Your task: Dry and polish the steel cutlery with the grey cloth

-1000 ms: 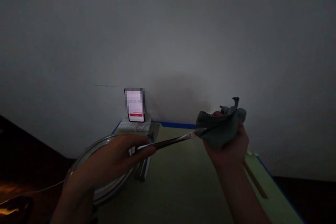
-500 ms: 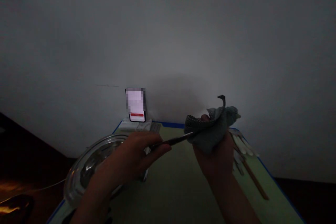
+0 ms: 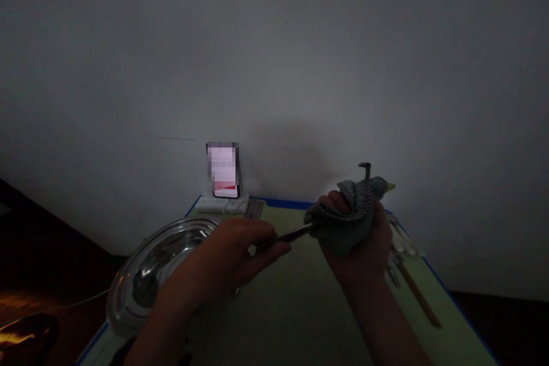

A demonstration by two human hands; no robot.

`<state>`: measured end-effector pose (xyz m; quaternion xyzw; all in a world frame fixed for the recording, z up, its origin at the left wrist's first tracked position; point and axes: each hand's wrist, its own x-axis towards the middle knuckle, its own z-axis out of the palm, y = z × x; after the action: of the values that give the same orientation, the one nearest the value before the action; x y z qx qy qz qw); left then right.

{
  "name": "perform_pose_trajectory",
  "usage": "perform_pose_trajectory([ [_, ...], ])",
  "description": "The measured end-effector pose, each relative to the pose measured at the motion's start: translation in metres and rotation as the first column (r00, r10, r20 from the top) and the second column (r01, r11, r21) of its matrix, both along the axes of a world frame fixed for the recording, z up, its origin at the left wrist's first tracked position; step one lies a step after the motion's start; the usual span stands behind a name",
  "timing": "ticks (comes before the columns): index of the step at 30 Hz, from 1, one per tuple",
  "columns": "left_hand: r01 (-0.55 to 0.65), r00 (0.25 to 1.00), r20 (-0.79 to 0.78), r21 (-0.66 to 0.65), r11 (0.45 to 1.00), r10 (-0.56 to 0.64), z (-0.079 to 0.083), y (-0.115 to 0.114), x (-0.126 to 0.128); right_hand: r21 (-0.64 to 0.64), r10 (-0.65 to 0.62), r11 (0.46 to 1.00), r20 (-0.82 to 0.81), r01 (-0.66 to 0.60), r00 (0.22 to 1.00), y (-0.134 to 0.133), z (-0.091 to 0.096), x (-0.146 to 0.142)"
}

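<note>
A soft grey bird-shaped thing (image 3: pixel 345 234) lies in my right hand (image 3: pixel 377 240), whose fingers curl around it. It has a pale yellow beak-like tip at its right end, a speckled edge across its upper side and a thin dark hooked piece sticking up. My left hand (image 3: pixel 240 249) is closed on a slender tool (image 3: pixel 295 234) that is dark with a shiny metal part. Its far end meets the left end of the grey thing; whether it goes inside or only touches is hidden. Both hands are raised above the pale green tabletop (image 3: pixel 300 309).
A round shiny metal basin (image 3: pixel 137 280) stands at the left, partly behind my left forearm. A lit phone (image 3: pixel 225 168) leans against the wall on a white block (image 3: pixel 210 203). At the right lie a brown wooden stick (image 3: pixel 422 297) and white finger-shaped items (image 3: pixel 405 243). Blue tape edges the table.
Both hands have shifted slightly right, with the tool and the grey thing. The grey thing has turned a little, showing more of the yellow tip, the speckled edge and my right fingers.
</note>
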<state>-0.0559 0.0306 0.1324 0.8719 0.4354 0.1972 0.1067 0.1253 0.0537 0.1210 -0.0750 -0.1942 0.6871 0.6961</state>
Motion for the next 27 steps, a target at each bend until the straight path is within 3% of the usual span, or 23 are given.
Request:
perform_pose_trajectory([
  [5, -0.05, 0.984, 0.172, 0.094, 0.994, 0.034, 0.003, 0.004, -0.013, 0.031, -0.138, 0.99, -0.014, 0.138, 0.99, 0.005, 0.008, 0.023],
  [10, -0.098, 0.976, 0.212, 0.227, 0.969, 0.049, 0.004, 0.006, -0.017, 0.057, -0.208, 0.976, -0.009, 0.208, 0.978, 0.004, 0.014, 0.03],
  [14, -0.1, 0.987, 0.144, 0.154, 0.983, 0.078, -0.001, 0.007, -0.016, 0.001, -0.291, 0.956, 0.115, 0.293, 0.95, 0.011, 0.008, 0.023],
  [16, -0.092, 0.993, 0.075, 0.044, 0.995, 0.089, -0.002, 0.007, -0.014, 0.019, -0.421, 0.897, 0.346, 0.442, 0.839, 0.015, 0.0, 0.019],
  [18, -0.074, 0.997, 0.02, -0.088, 0.993, 0.076, -0.001, 0.004, -0.01, 0.09, -0.508, 0.81, 0.603, 0.58, 0.615, 0.016, -0.011, 0.014],
  [20, -0.07, 0.998, -0.01, -0.188, 0.98, 0.069, 0.002, 0.0, -0.003, 0.133, -0.498, 0.769, 0.738, 0.626, 0.455, 0.014, -0.023, 0.01],
  [23, -0.111, 0.994, -0.002, -0.19, 0.976, 0.113, 0.006, -0.005, 0.008, 0.158, -0.45, 0.757, 0.829, 0.634, 0.331, 0.005, -0.038, 0.002],
  [27, -0.1, 0.994, 0.031, -0.226, 0.969, 0.109, 0.008, -0.006, 0.02, 0.23, -0.335, 0.779, 0.939, 0.583, 0.077, -0.006, -0.041, -0.013],
])
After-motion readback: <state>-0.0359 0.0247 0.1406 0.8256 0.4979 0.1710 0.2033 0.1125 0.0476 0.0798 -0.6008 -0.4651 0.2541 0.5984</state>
